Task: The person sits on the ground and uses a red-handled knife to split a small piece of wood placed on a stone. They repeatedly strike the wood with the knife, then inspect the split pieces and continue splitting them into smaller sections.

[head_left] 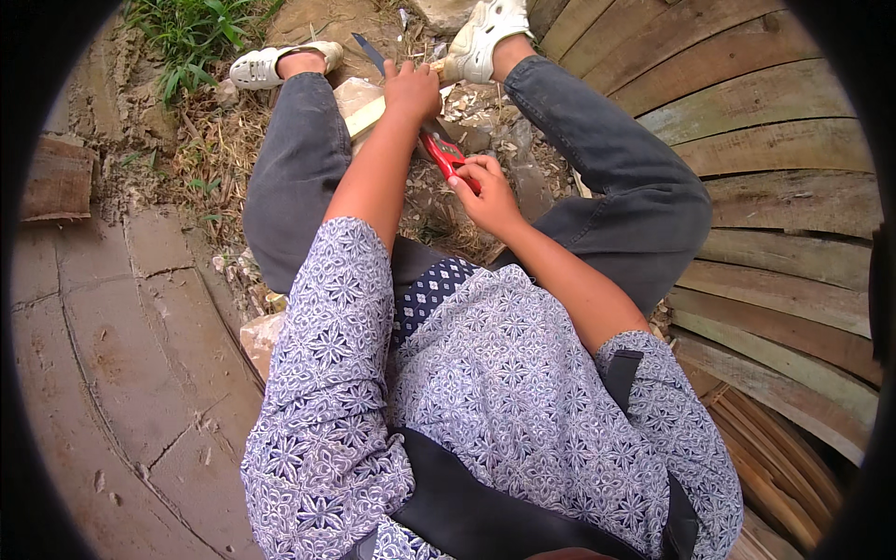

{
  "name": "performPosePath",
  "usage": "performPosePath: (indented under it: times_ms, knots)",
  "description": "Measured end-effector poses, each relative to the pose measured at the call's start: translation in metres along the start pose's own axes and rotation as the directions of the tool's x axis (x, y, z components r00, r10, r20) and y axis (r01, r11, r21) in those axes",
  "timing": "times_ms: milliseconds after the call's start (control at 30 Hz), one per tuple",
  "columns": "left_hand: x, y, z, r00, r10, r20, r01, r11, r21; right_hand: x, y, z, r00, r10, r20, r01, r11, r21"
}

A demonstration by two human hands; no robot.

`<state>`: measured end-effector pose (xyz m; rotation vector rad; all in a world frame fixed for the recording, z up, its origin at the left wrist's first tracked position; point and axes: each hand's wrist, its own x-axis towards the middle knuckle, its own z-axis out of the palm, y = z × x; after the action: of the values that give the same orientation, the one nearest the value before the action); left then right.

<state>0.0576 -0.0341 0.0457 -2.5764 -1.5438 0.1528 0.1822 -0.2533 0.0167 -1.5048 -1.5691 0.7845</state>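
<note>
The red-handled saw [442,152] is located between the lower legs, above ground littered with chips and stones. Its handle is grasped by the right hand [487,194], with the fingers wrapped around the rear end. The saw is angled up and away to the left, and its middle is hidden by the left hand [413,91]. Beyond that hand a dark blade tip [369,52] is seen — apparently the far end of the same tool.

The left hand is placed over a pale wood strip [364,119], palm down and fingers bent. Whether the strip is clenched or merely pressed cannot be told, as the fingertips are hidden. The strip is laid crosswise to the saw; the point of contact is covered.

White perforated shoes [478,47] are worn, one on each side of the work, with dark grey trousers [297,168] and a patterned shirt [513,345]. Curved-looking wooden boards [747,126] are noted at right, cracked paving [103,364] at left — green grass [191,42] is found at upper left.
</note>
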Motion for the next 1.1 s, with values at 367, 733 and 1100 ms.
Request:
performPosePath:
  times_ms: [367, 733, 1100]
  knots:
    - [0.018, -0.013, 0.010, 0.995, 0.090, -0.042, -0.089, 0.996, 0.016, 0.000, -0.001, 0.007, 0.992, 0.011, -0.130, -0.005, 0.999, 0.048]
    - [0.071, -0.002, -0.022, 0.995, 0.094, 0.042, -0.086, 0.983, -0.164, -0.016, -0.008, 0.013, 0.987, 0.101, -0.125, -0.087, 0.990, 0.109]
    - [0.096, 0.010, -0.045, 0.987, 0.110, 0.119, -0.081, 0.971, -0.226, -0.019, -0.039, 0.014, 0.974, 0.206, -0.093, -0.185, 0.963, 0.195]
